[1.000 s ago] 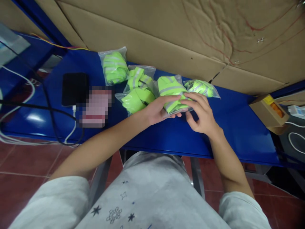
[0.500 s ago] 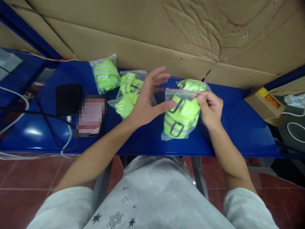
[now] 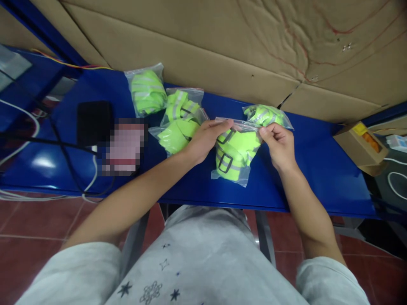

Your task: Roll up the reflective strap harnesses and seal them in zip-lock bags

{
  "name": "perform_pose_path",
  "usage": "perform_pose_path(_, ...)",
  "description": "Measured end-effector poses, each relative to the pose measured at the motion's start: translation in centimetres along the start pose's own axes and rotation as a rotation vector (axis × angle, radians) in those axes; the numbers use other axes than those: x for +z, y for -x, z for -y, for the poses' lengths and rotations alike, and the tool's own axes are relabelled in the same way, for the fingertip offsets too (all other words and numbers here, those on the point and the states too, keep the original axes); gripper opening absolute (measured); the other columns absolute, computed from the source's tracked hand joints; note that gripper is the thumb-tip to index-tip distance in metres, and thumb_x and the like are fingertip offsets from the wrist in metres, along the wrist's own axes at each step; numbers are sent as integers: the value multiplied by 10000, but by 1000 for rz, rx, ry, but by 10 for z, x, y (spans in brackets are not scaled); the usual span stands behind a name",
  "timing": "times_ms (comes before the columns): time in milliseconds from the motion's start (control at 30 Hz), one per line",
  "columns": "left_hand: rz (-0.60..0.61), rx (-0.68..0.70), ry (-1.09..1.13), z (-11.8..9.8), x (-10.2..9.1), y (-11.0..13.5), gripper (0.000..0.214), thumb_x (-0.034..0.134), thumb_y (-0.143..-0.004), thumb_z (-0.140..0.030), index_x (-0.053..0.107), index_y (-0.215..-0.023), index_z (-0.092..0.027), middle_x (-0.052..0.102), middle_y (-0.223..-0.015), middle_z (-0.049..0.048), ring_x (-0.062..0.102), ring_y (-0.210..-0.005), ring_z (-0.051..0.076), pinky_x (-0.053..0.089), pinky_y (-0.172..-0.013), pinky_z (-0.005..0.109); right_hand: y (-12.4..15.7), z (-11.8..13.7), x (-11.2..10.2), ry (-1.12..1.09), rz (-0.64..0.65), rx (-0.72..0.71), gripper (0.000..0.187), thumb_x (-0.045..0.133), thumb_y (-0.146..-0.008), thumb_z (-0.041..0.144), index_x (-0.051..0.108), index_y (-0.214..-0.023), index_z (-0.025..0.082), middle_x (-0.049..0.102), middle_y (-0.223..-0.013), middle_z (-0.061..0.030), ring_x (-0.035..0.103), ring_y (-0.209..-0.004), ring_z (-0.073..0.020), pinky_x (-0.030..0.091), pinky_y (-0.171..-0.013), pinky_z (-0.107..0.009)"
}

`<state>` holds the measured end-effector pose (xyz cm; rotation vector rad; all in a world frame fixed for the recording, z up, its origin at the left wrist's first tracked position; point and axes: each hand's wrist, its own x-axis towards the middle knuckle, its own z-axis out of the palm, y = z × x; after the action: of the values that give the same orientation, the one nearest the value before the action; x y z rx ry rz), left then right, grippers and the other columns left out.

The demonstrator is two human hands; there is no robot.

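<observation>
A clear zip-lock bag hangs between my hands, with folded neon-yellow reflective straps and black buckles inside. My left hand pinches the left end of its top strip, thumb along the seal. At the right corner of the same strip, the thumb and fingers of my right hand are closed on the plastic. Just behind the right hand lies another bag of yellow straps. Near my left wrist is a bag of yellow material, overlapping a bag of straps. Farther left stands a plump bag of rolled straps.
The blue table meets a cardboard-covered wall at the back. A black box-like device, a blurred-out phone-like object and cables lie left. An open cardboard box stands at the right end.
My left hand has come down from its spread pose and closed on the bag's top edge. My right hand keeps its hold on the right corner. The view has shifted slightly.
</observation>
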<state>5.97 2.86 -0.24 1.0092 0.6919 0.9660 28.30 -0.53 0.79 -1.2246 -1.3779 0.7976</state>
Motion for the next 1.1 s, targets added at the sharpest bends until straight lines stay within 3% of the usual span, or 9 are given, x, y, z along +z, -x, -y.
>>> perform_pose_path(167, 23, 165, -168, 1, 1, 3, 367, 832, -856, -540, 852, -1028, -216, 821, -1126, 59, 730, -1112, 233, 526, -1015, 314, 3, -1, 4, 27, -29, -22, 446, 791, -875, 622, 625, -705, 244, 483, -578, 45, 473, -535, -107, 452, -544, -274)
perform_pose_path(300, 97, 193, -171, 5, 4, 3, 391, 783, -905, -556, 840, -1097, -221, 815, -1177, 70, 725, -1147, 222, 504, -1061, 315, 4, -5, 0, 48, -44, -43, 389, 790, -890, 594, 670, -769, 245, 490, -603, 43, 453, -558, -103, 402, -540, -262)
perform_pose_path(400, 58, 128, -142, 8, 4, 1, 427, 743, -913, -615, 849, -1023, -216, 829, -1097, 62, 733, -1126, 229, 522, -1043, 323, 6, -8, -4, 60, -50, -49, 395, 813, -875, 577, 667, -749, 232, 506, -603, 43, 436, -559, -96, 381, -535, -257)
perform_pose_path(533, 58, -4, -69, 5, 1, 0, 467, 783, -858, -649, 843, -961, -197, 827, -1079, 71, 736, -1137, 249, 559, -947, 300, 5, -4, -8, 36, -42, -1, 423, 855, -811, 608, 685, -726, 230, 554, -602, 42, 486, -566, -100, 456, -566, -259)
perform_pose_path(700, 55, -14, -31, 2, 0, 0, 442, 886, -787, -559, 842, -1022, -188, 824, -1082, 68, 744, -1083, 242, 546, -958, 313, 2, 2, -11, -92, 100, 152, 374, 916, -739, 579, 780, -829, 243, 641, -655, 36, 553, -593, -106, 533, -615, -261)
perform_pose_path(967, -32, 28, -28, 6, 4, 2, 254, 891, -771, -397, 856, -929, -201, 823, -989, 40, 730, -1031, 226, 529, -981, 330, 4, -3, -4, -171, 50, 186, 262, 919, -766, 466, 779, -812, 249, 659, -672, 43, 575, -603, -95, 522, -609, -231)
perform_pose_path(1100, 11, -2, 47, 5, 1, 1, 221, 889, -773, -358, 859, -933, -209, 830, -1011, 35, 740, -1022, 213, 537, -977, 309, 4, -4, -6, -192, 42, 194, 212, 898, -793, 427, 782, -832, 254, 677, -720, 37, 593, -633, -99, 527, -630, -234)
